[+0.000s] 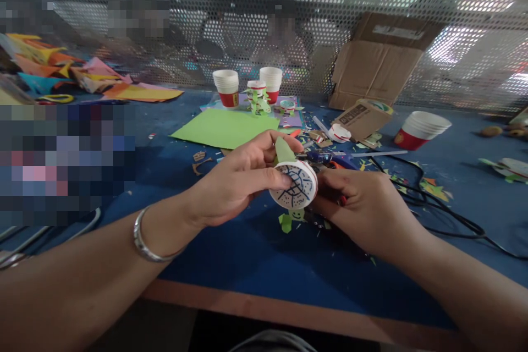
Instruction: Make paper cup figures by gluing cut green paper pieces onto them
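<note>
My left hand (251, 176) is closed around a small turtle made from a paper cup bottom (297, 199), its thumb pressed on the white disc. Blue lines and dots are drawn on the disc. One green paper piece (282, 152) stands up at its top edge. A green paper head with a smiling face (296, 214) and another green piece (285, 223) show below. My right hand (350, 192) touches the turtle's right rim with its fingers curled. A bit of red and something dark show at those fingers, but what they grip is hidden.
Stacked paper cups (226, 88) and small paper turtles (259, 102) stand behind a green sheet (226, 127). To the right lie a cardboard box (363, 120), a tipped cup stack (421, 129), a black cable (449, 217) and scraps. Coloured paper (99, 80) is piled at the left.
</note>
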`<state>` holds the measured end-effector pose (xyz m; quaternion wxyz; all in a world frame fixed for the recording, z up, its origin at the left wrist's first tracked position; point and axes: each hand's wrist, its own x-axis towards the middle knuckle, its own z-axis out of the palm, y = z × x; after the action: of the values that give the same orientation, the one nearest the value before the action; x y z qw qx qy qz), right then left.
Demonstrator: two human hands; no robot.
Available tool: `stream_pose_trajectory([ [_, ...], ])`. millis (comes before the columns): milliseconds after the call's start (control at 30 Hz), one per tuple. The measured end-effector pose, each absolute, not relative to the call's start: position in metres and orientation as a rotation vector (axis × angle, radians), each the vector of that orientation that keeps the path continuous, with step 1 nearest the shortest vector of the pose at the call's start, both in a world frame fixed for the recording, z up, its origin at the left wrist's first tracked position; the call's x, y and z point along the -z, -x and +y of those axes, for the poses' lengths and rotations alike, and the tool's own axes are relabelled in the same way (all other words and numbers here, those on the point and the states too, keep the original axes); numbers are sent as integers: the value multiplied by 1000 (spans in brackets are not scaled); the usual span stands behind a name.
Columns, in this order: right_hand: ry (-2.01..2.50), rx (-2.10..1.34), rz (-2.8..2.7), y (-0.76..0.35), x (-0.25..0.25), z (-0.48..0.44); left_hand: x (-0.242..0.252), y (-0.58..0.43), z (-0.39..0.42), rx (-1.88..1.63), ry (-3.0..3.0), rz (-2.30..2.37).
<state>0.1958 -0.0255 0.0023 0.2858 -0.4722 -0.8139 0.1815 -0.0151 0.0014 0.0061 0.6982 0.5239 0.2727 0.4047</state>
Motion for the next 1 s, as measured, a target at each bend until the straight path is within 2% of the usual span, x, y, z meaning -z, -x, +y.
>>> stream_pose_trajectory([
  [733,1197,-417,-2186,-198,-6,-28,-10,22,5,-676,-1169,672],
  [1000,1114,-383,-2117,-203,-1,-27,-12,17,4,-701,-1109,667],
])
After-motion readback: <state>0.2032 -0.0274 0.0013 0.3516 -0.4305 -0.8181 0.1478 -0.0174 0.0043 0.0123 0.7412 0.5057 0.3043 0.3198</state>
